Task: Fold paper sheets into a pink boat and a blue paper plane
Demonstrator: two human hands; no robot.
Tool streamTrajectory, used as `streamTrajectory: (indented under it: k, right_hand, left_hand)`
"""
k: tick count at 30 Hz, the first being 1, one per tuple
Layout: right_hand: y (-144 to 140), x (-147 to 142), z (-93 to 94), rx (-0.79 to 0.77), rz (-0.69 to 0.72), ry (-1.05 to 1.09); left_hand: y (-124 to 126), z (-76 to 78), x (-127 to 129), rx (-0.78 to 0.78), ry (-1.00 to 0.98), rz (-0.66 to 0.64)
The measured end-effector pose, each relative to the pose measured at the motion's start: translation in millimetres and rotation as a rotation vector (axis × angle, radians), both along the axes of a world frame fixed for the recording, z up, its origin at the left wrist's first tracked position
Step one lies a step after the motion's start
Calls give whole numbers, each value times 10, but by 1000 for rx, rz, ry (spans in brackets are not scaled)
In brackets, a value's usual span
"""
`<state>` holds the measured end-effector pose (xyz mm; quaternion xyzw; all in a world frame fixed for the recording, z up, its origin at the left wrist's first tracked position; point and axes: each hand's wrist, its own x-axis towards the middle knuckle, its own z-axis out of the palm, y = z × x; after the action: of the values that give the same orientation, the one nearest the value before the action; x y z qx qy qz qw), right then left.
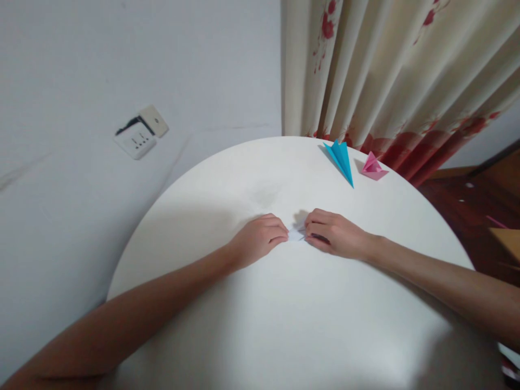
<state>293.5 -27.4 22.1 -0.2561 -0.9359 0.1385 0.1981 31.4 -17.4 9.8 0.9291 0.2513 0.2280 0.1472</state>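
Note:
A small white folded paper (296,233) lies near the middle of the round white table (284,314). My left hand (258,238) pinches its left side with curled fingers. My right hand (335,233) presses on its right side, fingers bent over it. Most of the paper is hidden under my fingers. Both forearms rest on the tabletop.
A blue folded paper shape (340,158) and a pink folded paper shape (372,167) lie at the table's far right edge. Behind them hangs a cream curtain (385,70) with red flowers. A wall socket (138,138) sits on the white wall at left. Dark wooden floor shows at right.

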Motion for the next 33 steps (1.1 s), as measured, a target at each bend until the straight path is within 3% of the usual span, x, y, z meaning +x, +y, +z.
streamTrajectory:
  k: [5,10,16,23,30,33]
  right_hand:
    - [86,-22,-14,121,93,-114]
    - [88,-89,-101,240,71,-107]
    - [87,-120,-91,98,17,-20]
    - [94,-154,-91,-48,-55,10]
    - [89,-198,-70,-104,-89,11]
    - [93,-214,-77,-123,-108,24]
  left_hand:
    - [23,-6,-3,-2,15,-6]
    - [30,-18,6,14,0,-2]
    - [-8,-4,9,76,49,14]
    - [-15,-33,-15,1,36,58]
    - [20,69,-6,-344,-49,197]
    - [21,90,3,-386,-18,256]
